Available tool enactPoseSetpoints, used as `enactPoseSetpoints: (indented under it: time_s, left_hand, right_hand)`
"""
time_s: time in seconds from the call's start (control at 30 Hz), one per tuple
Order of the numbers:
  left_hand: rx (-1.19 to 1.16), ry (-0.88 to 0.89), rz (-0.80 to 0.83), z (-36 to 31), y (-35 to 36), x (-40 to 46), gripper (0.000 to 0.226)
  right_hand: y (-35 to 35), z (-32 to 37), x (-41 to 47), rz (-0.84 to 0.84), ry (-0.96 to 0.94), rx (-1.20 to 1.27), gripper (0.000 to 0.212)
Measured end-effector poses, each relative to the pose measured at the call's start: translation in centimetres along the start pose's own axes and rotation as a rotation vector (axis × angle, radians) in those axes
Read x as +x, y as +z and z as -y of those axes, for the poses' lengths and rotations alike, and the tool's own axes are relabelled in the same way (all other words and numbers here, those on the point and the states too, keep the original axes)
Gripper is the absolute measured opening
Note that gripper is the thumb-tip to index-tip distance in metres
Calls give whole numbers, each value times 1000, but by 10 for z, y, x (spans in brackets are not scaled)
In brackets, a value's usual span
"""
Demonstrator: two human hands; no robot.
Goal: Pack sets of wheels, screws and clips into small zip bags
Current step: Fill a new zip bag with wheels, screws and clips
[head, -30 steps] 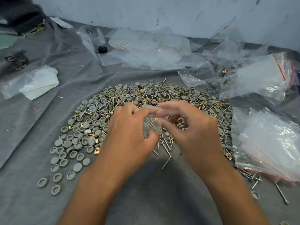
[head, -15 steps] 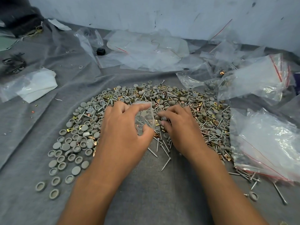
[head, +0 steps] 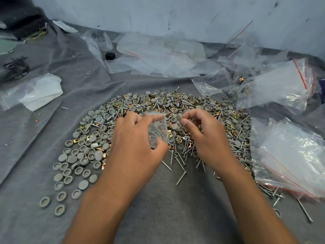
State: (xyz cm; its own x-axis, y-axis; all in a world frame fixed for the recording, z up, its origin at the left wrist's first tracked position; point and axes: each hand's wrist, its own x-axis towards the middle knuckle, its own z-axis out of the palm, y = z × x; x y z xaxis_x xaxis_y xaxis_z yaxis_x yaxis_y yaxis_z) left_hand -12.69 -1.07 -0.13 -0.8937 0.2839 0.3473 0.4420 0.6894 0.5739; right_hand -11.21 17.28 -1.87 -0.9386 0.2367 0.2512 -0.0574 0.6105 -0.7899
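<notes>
The left hand (head: 135, 145) has its grip closed on a small clear zip bag (head: 157, 128), pinched between forefinger and thumb above the pile (head: 158, 106) of grey wheels, screws and brass clips, with wheels and screws already showing inside the bag. The right hand (head: 204, 136), just beside the bag's mouth, pinches a grey wheel (head: 179, 117) between thumb and fingertips. The pile lies on a grey cloth (head: 167, 208), with larger red-striped plastic bags (head: 284, 155) at its right edge and more clear bags (head: 161, 55) beyond.
</notes>
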Motion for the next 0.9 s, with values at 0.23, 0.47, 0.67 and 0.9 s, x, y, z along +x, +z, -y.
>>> enactPoseSetpoints:
  time_s: [0.23, 0.47, 0.67, 0.9]
  left_hand:
    - [-33, 30, 20, 0, 6, 1, 43]
    - [-19, 35, 25, -1, 7, 0, 47]
    - [-24, 44, 48, -6, 10, 1, 43]
    - [-14, 6, 36, -4, 6, 1, 46]
  right_hand:
    - [-2, 35, -27, 30, -359, -92, 8]
    - [-7, 32, -26, -112, -327, -63, 13]
    - [-2, 33, -26, -91, -386, -131, 19]
    - [-32, 9, -20, -100, -97, -170, 11]
